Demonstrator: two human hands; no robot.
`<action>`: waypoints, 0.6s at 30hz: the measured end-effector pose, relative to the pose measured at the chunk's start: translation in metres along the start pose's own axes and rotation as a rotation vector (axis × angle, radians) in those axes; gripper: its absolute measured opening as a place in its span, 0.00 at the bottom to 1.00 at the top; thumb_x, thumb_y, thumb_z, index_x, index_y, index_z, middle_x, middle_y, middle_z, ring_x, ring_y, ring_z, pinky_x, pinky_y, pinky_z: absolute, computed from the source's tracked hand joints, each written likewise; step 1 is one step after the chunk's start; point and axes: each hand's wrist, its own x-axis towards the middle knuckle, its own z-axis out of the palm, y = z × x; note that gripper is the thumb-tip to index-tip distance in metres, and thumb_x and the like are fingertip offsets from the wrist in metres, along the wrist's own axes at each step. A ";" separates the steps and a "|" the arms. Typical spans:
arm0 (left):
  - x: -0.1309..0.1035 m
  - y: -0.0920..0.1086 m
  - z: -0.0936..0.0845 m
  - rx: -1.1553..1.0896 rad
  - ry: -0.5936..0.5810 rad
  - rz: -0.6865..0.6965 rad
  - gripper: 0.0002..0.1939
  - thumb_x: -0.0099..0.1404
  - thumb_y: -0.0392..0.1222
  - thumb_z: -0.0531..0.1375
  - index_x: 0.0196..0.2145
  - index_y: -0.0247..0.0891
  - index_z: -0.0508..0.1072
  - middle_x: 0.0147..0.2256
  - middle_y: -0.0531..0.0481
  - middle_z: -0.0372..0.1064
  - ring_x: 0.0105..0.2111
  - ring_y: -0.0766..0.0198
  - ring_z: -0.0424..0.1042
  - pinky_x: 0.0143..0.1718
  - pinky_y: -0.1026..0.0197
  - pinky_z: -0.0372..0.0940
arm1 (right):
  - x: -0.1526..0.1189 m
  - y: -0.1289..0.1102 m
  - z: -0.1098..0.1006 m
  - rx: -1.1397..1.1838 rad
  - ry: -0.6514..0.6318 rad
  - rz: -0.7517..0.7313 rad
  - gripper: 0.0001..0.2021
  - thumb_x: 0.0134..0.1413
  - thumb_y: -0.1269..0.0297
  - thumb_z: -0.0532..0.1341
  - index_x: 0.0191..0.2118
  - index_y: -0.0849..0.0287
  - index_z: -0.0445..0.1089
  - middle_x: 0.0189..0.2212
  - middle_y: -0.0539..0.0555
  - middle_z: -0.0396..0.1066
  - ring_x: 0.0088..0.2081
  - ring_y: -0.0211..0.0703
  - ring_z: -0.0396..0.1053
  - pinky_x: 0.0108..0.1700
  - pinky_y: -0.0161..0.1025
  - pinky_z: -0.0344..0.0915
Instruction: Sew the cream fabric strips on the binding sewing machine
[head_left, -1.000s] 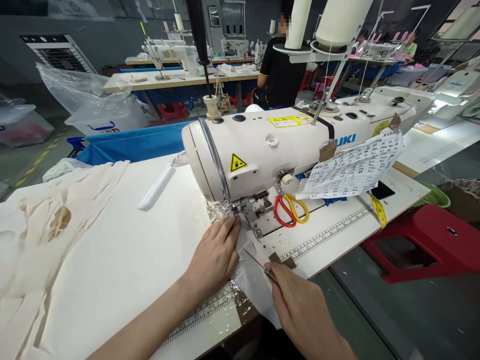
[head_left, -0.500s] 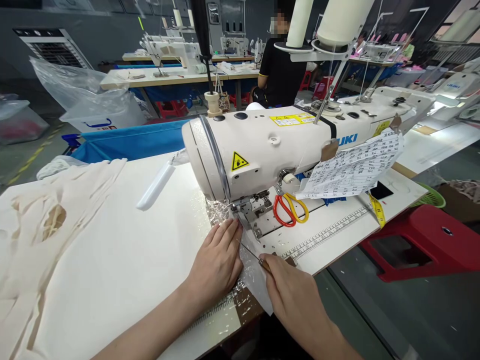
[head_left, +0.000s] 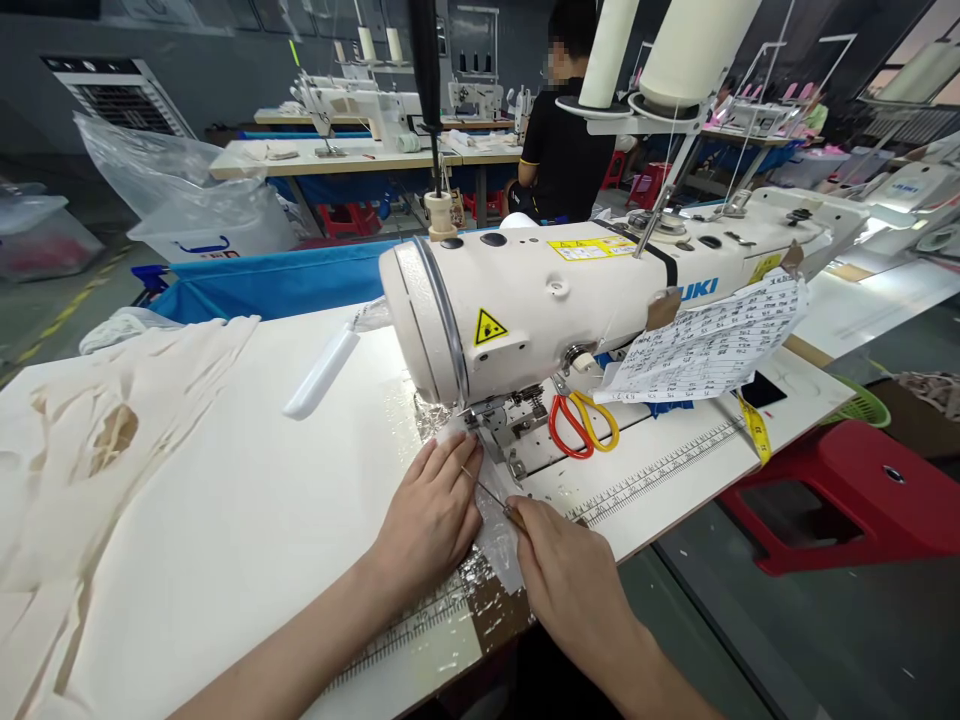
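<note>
Right fingers clasp awl near table edge; left fingers on cloth, hold unclear; tabletop leftward.

Table: cloth at its left, sewing machine right of that
Scissors: before the sewing machine, left of the paper
Left hand: before the sewing machine, left of the right hand
Tool: in the right hand
Stool: right of the table
Co-worker: behind the sewing machine
</note>
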 end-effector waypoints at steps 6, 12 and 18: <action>0.007 -0.005 0.000 0.020 0.017 -0.067 0.22 0.70 0.36 0.49 0.57 0.24 0.69 0.51 0.33 0.68 0.55 0.44 0.63 0.57 0.40 0.65 | 0.010 -0.003 0.003 -0.002 -0.022 0.031 0.15 0.61 0.78 0.52 0.50 0.61 0.68 0.41 0.59 0.79 0.35 0.50 0.79 0.31 0.40 0.71; 0.010 -0.020 0.002 0.125 0.054 -0.035 0.19 0.70 0.30 0.49 0.53 0.27 0.74 0.53 0.36 0.70 0.58 0.45 0.63 0.61 0.42 0.60 | 0.008 -0.005 0.008 0.268 0.027 0.059 0.15 0.64 0.74 0.49 0.51 0.66 0.69 0.36 0.59 0.78 0.32 0.51 0.77 0.31 0.42 0.70; 0.007 -0.010 -0.006 0.078 0.071 -0.018 0.18 0.71 0.33 0.50 0.51 0.24 0.74 0.52 0.36 0.71 0.57 0.46 0.65 0.59 0.45 0.63 | -0.004 -0.005 0.013 0.363 0.067 0.036 0.18 0.65 0.73 0.47 0.53 0.70 0.69 0.39 0.64 0.78 0.37 0.54 0.78 0.36 0.46 0.73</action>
